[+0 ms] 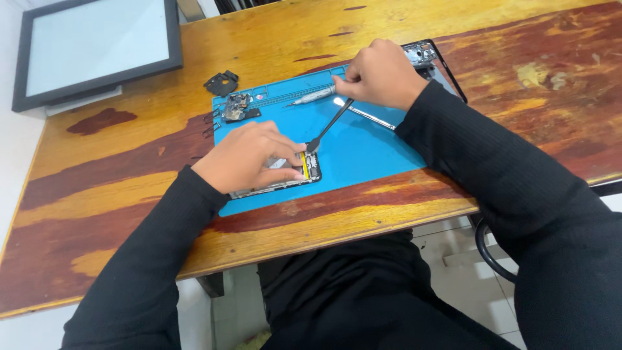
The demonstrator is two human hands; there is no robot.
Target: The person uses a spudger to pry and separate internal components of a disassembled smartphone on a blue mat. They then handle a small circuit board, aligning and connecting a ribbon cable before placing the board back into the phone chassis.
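An opened phone (304,174) lies on a blue work mat (363,152) with its insides showing and a yellow strip near its right end. My left hand (249,159) rests flat on the phone and holds it down. My right hand (382,72) grips a thin black pry tool (329,125). The tool slants down to the left, and its flat tip touches the phone's right end beside my left fingertips.
A silver screwdriver (314,97) and a metal rod (366,115) lie on the mat. Small phone parts (236,107) and a black cover piece (221,83) sit at the mat's upper left. A dark framed panel (97,48) lies at the far left. A phone frame (433,59) sits behind my right hand.
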